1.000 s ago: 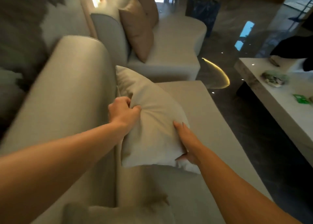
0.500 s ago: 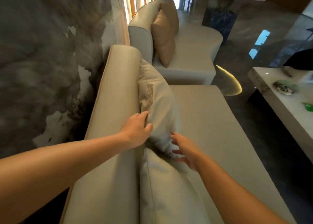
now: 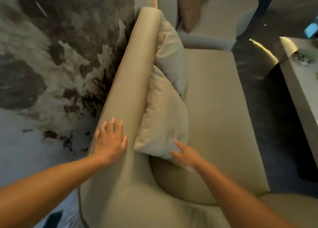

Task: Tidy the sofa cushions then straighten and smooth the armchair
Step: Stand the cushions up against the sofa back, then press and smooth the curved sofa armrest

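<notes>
My left hand lies flat and open on top of the sofa backrest, fingers spread, gripping nothing. My right hand is open with fingers loosely extended; its fingertips touch the lower corner of the near cushion without closing on it.

Cushion position: the near cushion leans upright against the backrest at 12 o'clock from my right hand. The far cushion stands just beyond it, also leaning on the backrest, and the two overlap at their adjoining edges. Both are pale beige, the same tone as the sofa.

Sofa: the seat extends from 6 o'clock toward 12 o'clock, its fabric flat and bare to the right of the cushions. The rounded sofa arm fills the bottom centre of the view.

Room: at 9 o'clock, behind the backrest, runs a wall panel with a mottled dark grey and white pattern. At 12 o'clock stands a light armchair carrying tan cushions. At 3 o'clock is a low pale surface with a small object on it, too blurred to identify. The dark glossy floor lies between the sofa and the surface and shows a curved streak of reflected light.
</notes>
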